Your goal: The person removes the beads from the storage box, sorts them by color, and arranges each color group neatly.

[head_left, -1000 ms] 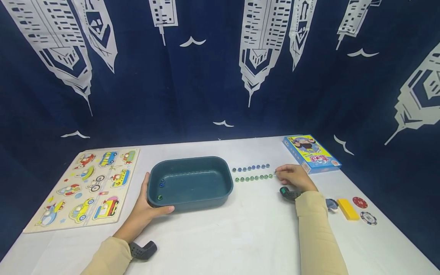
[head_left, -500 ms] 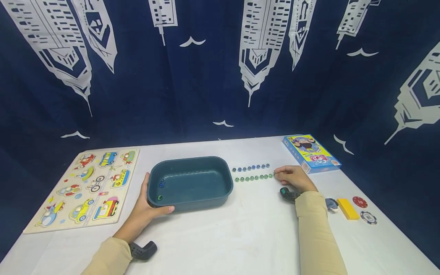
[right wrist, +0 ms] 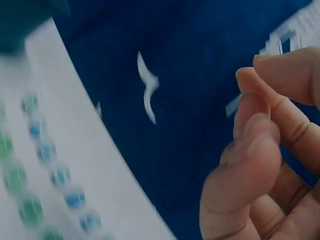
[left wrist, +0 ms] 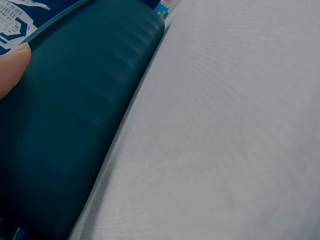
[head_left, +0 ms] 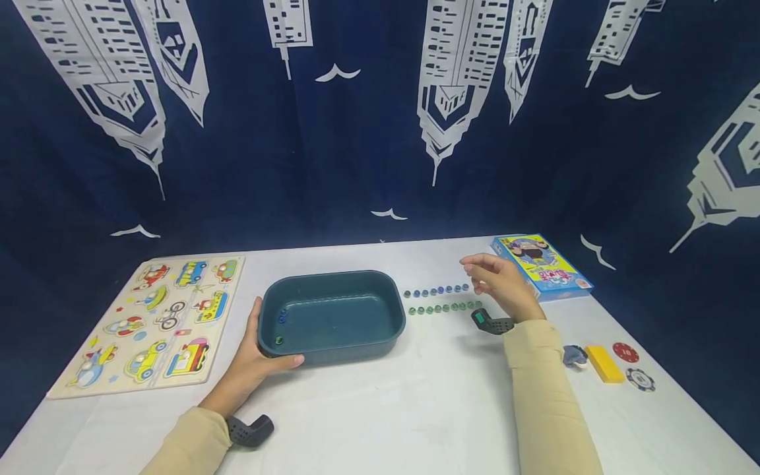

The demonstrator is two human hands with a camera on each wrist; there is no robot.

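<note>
A dark teal plastic tub (head_left: 344,320) stands on the white table, with two blue marbles (head_left: 282,316) and a green marble (head_left: 279,340) inside. My left hand (head_left: 252,363) grips its near left corner, thumb along the front wall and fingers on the left end. In the left wrist view, the thumb (left wrist: 14,67) lies against the tub's side. To the right of the tub run a row of mostly blue marbles (head_left: 441,290) and a row of green marbles (head_left: 446,308). Over their right end my right hand (head_left: 501,284) hovers with loosely bent fingers, nothing between them.
At the left lies a wooden vehicle puzzle board (head_left: 160,323). A blue and yellow game box (head_left: 543,264) sits at the back right. Near the right sleeve are a grey-blue object (head_left: 574,356), a yellow block (head_left: 604,364), a red chip (head_left: 626,352) and a white-and-dark chip (head_left: 640,379).
My right hand has let go of a marble at the right end of the green row, then lifted up and away from the table. The left hand keeps its place on the tub.
</note>
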